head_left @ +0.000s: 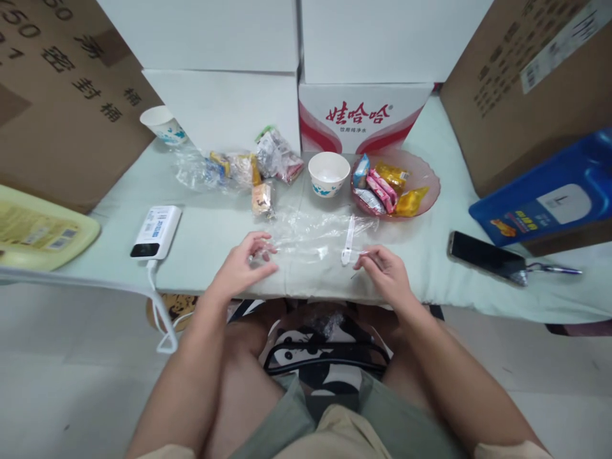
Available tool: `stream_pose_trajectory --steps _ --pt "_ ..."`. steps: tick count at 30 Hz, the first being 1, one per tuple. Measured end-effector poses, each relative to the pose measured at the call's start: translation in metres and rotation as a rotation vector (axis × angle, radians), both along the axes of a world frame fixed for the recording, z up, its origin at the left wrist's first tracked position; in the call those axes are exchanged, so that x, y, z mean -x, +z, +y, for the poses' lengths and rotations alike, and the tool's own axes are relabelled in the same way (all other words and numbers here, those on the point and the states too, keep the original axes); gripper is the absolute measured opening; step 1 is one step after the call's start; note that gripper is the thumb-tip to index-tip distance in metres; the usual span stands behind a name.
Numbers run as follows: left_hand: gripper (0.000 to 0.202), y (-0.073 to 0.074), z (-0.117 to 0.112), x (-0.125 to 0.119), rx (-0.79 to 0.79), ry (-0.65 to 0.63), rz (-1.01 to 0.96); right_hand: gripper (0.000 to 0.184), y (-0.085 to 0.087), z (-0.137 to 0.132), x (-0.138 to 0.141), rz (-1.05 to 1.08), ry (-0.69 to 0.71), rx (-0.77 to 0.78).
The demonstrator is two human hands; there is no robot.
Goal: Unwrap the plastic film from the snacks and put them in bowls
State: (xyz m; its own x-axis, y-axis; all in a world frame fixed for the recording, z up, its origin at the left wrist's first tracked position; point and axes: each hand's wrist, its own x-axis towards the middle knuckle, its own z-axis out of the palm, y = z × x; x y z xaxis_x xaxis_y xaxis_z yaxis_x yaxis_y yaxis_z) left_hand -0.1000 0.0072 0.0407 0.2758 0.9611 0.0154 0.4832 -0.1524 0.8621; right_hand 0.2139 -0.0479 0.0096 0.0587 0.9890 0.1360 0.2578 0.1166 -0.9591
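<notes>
A clear plastic bag [315, 236] lies flat on the pale green table [215, 229] in front of me. My left hand [243, 264] rests at its left edge, fingers curled and pinching the film. My right hand [385, 271] sits at the bag's right corner, fingers pinched beside a white sealing clip [348, 241] that lies on the plastic. Beyond the bag stand a small white paper bowl [328, 173] and a pink glass dish [425, 175] holding several wrapped snacks.
A white power bank [157, 231] with a cable lies at the left, a black phone [485, 256] and a pen [557, 269] at the right. More snack packets [258, 169] in clear wrap and a paper cup [162, 124] sit at the back. Cardboard boxes surround the table.
</notes>
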Motion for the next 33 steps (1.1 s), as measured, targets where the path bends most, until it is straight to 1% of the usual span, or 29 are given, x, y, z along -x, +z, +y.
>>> stream_pose_trajectory --steps 1,2,4,5,6,8,9,10,12,14,15,18,20,23,26,29,31,33 --pt "0.057 -0.002 0.001 0.000 0.019 -0.032 0.032 0.022 0.001 0.001 0.000 0.073 -0.029 0.024" --pt "0.056 -0.003 0.002 0.000 0.035 -0.040 0.060 0.025 0.003 0.003 -0.001 0.135 -0.057 0.046" --pt "0.038 -0.007 0.005 0.001 0.053 0.003 0.063 0.031 0.003 0.008 -0.002 0.225 -0.117 0.097" --pt "0.032 -0.009 0.007 0.001 0.060 0.037 0.034 0.034 0.003 0.010 -0.003 0.261 -0.155 0.122" --pt "0.030 -0.010 0.009 0.001 0.067 0.068 -0.010 0.039 0.001 0.013 -0.005 0.298 -0.194 0.144" --pt "0.032 -0.012 0.013 -0.001 0.082 0.126 -0.136 0.052 -0.002 0.017 -0.008 0.372 -0.254 0.165" --pt "0.032 -0.012 0.015 -0.003 0.091 0.156 -0.211 0.056 -0.004 0.018 -0.010 0.397 -0.262 0.162" --pt "0.033 -0.012 0.016 -0.005 0.100 0.185 -0.291 0.057 -0.006 0.019 -0.011 0.406 -0.260 0.150" --pt "0.034 -0.011 0.017 -0.011 0.133 0.226 -0.437 0.048 -0.009 0.020 -0.013 0.380 -0.252 0.124" --pt "0.034 -0.010 0.017 -0.017 0.191 0.249 -0.500 0.038 -0.011 0.020 -0.013 0.334 -0.270 0.140" --pt "0.033 -0.009 0.017 -0.021 0.222 0.266 -0.494 0.037 -0.011 0.020 -0.013 0.315 -0.285 0.168" --pt "0.027 -0.010 0.017 -0.030 0.301 0.362 -0.383 0.044 -0.010 0.020 -0.011 0.253 -0.313 0.273" --pt "0.022 -0.011 0.017 -0.035 0.327 0.425 -0.296 0.045 -0.011 0.022 -0.012 0.190 -0.327 0.308" --pt "0.020 -0.018 0.021 -0.038 0.275 0.472 -0.171 0.045 -0.014 0.025 -0.014 0.092 -0.339 0.329" --pt "0.021 -0.027 0.026 -0.036 0.193 0.472 -0.034 0.053 -0.017 0.027 -0.018 -0.011 -0.331 0.344" --pt "0.021 -0.030 0.029 -0.035 0.149 0.441 0.162 0.060 -0.017 0.025 -0.020 -0.208 -0.310 0.281" --pt "0.021 -0.027 0.029 -0.037 0.139 0.432 0.333 0.060 -0.016 0.022 -0.019 -0.401 -0.305 0.194" --pt "0.020 -0.021 0.025 -0.041 0.142 0.435 0.499 0.059 -0.015 0.018 -0.018 -0.598 -0.302 0.141"
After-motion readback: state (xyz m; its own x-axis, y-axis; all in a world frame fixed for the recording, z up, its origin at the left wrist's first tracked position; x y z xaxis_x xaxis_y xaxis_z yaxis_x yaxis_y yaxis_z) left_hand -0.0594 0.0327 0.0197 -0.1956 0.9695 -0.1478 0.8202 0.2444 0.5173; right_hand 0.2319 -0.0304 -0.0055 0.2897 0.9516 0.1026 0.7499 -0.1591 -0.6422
